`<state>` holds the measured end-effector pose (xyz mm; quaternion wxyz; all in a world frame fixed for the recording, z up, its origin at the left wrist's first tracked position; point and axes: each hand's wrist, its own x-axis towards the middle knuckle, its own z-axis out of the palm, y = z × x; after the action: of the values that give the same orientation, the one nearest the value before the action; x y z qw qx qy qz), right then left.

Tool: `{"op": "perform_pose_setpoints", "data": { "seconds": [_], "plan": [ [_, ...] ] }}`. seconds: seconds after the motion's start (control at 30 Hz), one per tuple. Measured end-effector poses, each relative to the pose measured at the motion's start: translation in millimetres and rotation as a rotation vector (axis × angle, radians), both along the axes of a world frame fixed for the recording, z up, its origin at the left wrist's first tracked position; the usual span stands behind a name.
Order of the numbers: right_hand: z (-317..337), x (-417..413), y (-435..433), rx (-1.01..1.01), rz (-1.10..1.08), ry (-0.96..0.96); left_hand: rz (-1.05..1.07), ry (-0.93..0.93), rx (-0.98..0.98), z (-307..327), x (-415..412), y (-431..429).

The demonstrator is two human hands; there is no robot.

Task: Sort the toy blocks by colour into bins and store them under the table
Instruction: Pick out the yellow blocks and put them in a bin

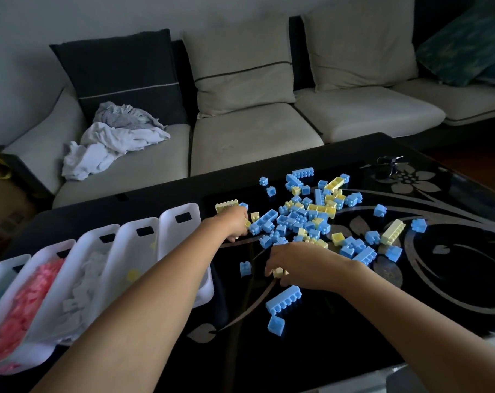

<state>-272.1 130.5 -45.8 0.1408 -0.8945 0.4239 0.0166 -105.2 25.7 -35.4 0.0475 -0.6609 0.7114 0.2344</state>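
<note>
Bare table [354,321] beside block pile [303,219]

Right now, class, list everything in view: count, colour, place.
Blue blocks: dozens, light blue, scattered mid-table.
Yellow blocks: over ten, pale yellow, among the blue.
Bins: five, white, table's left end.
Pink blocks: many, pink, second bin from left.
White blocks: many, white, third bin.
Table: one, glossy black, foreground.
Keys: one bunch, dark, table's far edge.
Sofa: one, beige, behind the table.
Cushions: four or more, dark, beige, teal, on sofa.
Clothes: one heap, white and grey, sofa's left seat.
Left grip: one, bare, holds a yellow block at the pile's edge.
Right grip: one, bare, holds yellow blocks nearer the camera.
</note>
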Motion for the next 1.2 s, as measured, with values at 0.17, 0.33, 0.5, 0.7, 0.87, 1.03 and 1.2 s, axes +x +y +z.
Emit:
{"op": "perform_pose_setpoints", "data": {
  "seconds": [0.17,0.33,0.5,0.7,0.87,1.03,1.2],
  "plan": [
    [-1,-2,-3,-0.002,-0.071,-0.118,0.026,-0.005,-0.096,7,3,2],
    [7,-5,-6,0.015,-0.254,-0.471,-0.063,-0.073,-0.115,15,5,6],
    [13,-10,-7,0.082,-0.348,-0.601,-0.164,-0.078,-0.033,13,6,12],
    [13,-12,-11,0.223,-0.440,-0.725,-0.160,-0.036,-0.069,26,7,19],
    [20,-14,-10,1.039,-0.676,-1.455,-0.080,0.141,-0.158,45,24,29],
    [18,-1,-13,1.195,-0.714,-1.533,0.127,0.361,-0.284,61,58,63],
    [40,43,-11,1.013,-0.513,-1.286,0.377,0.412,-0.397,68,123,102]
  ]
}}
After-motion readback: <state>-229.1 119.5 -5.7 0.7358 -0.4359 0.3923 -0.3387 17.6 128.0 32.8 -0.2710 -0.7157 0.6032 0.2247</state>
